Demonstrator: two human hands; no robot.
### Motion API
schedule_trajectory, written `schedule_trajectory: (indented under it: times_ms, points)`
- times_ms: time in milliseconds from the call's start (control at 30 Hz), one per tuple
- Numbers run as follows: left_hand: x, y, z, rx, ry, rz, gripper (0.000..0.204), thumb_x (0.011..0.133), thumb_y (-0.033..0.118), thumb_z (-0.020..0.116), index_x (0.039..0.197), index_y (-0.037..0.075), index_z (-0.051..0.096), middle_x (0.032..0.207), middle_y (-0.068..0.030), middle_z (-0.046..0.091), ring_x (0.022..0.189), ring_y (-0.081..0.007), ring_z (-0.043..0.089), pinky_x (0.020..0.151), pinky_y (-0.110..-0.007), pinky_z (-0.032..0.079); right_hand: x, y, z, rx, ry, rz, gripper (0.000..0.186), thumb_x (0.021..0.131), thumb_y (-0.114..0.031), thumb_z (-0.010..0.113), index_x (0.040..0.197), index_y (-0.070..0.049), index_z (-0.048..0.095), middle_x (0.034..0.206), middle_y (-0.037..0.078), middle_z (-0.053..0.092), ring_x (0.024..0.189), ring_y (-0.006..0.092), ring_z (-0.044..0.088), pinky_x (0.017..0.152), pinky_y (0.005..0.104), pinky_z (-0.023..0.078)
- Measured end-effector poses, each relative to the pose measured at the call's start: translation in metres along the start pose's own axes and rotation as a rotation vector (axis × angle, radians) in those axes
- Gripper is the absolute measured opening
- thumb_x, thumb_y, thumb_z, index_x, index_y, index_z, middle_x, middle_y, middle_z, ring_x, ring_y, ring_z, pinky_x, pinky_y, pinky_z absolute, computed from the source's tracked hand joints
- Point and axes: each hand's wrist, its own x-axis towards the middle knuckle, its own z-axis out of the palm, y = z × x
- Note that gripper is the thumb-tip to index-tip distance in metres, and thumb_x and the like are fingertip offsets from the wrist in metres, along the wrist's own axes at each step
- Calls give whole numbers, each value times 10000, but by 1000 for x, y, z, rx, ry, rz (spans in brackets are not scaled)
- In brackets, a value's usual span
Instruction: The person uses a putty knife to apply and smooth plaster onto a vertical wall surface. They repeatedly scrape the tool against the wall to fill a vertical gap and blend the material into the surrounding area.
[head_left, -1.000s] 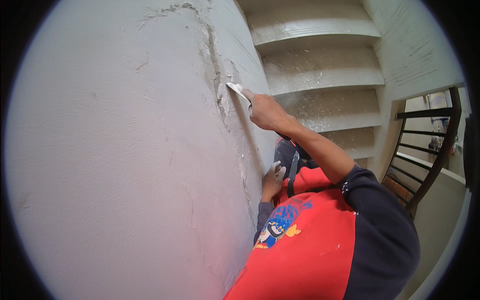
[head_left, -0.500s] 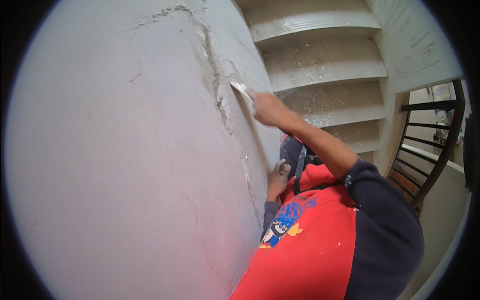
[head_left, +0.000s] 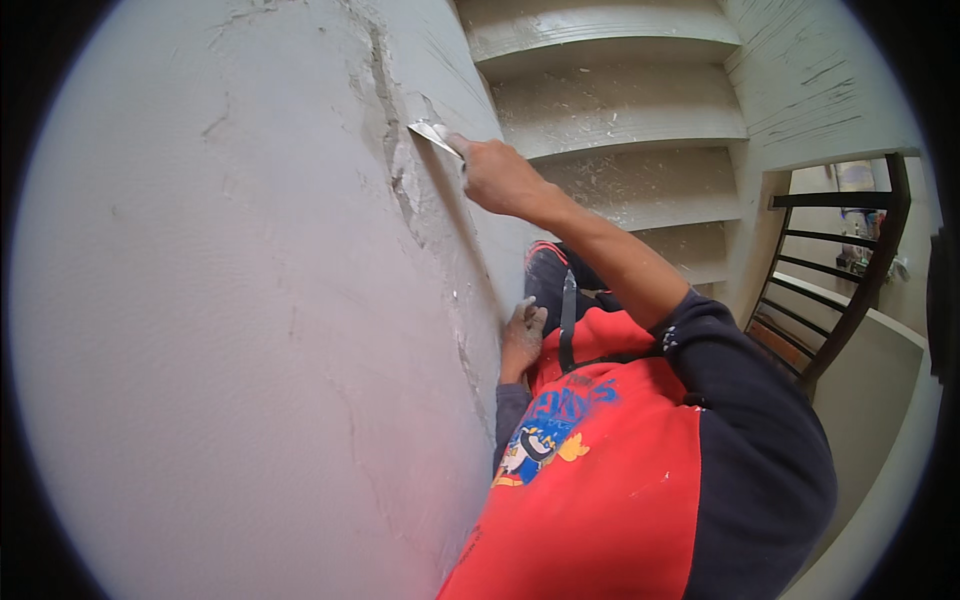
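My right hand (head_left: 503, 180) is closed around a scraper (head_left: 436, 138) with a thin metal blade. The blade's tip lies at the wall (head_left: 200, 380), just right of a long, jagged crack (head_left: 385, 95) in the grey plaster. Around the crack the surface is chipped and rough. Lower down, my left hand (head_left: 524, 328), pale with dust, sits close to the wall beside my leg. Its fingers are curled in, and whatever may be inside them is hidden.
Steps (head_left: 610, 100) strewn with plaster flakes rise beyond my right arm. A dark metal railing (head_left: 835, 290) stands at the right, next to a scuffed side wall (head_left: 810, 75). A dark strap (head_left: 568, 320) hangs across my front.
The whole view has shifted, so everything appears farther left and slightly higher. More of the scraper's blade shows beyond my right hand. My left hand stays low beside the wall.
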Motion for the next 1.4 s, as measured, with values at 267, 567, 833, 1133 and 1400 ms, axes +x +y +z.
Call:
schedule_trajectory:
  times_ms: [267, 567, 833, 1133, 1400]
  points:
    - [2, -13, 11, -4, 19, 40, 464, 914, 352, 568, 1232, 18, 519, 1077, -210, 634, 984, -285, 643, 847, -355, 495, 4, -3, 2, 33, 29, 66, 633, 753, 5, 464, 1379, -66, 402, 877, 313, 618, 827, 435, 618, 742, 473, 481]
    - [-4, 6, 4, -27, -4, -12, 453, 899, 306, 605, 1225, 2, 524, 1081, -222, 630, 975, -293, 640, 839, -360, 496, 27, 21, 14, 46, 106, -10, 602, 788, -25, 472, 1382, -53, 379, 878, 317, 614, 851, 449, 604, 734, 478, 479]
    - [-3, 3, -2, 71, 3, 10, 454, 896, 304, 603, 1233, 12, 521, 1061, -219, 640, 967, -301, 646, 839, -370, 498, -20, -12, -24, 449, -89, 72, 685, 817, -121, 511, 1457, -111, 268, 892, 291, 631, 824, 409, 628, 761, 442, 491]
    - [-7, 12, -2, 31, 10, 29, 451, 907, 307, 595, 1239, 13, 516, 1047, -207, 645, 951, -277, 643, 840, -357, 491, -10, 0, 0, 228, 42, -40, 655, 788, -55, 460, 1427, -162, 359, 901, 306, 625, 840, 412, 630, 779, 458, 490]
    - [-7, 5, 1, -57, -14, -45, 434, 906, 296, 605, 1226, 10, 535, 1019, -176, 655, 916, -248, 634, 836, -344, 487, -1, 3, -6, 135, 7, -60, 612, 804, -31, 436, 1405, -128, 371, 846, 314, 611, 794, 437, 614, 739, 482, 481]
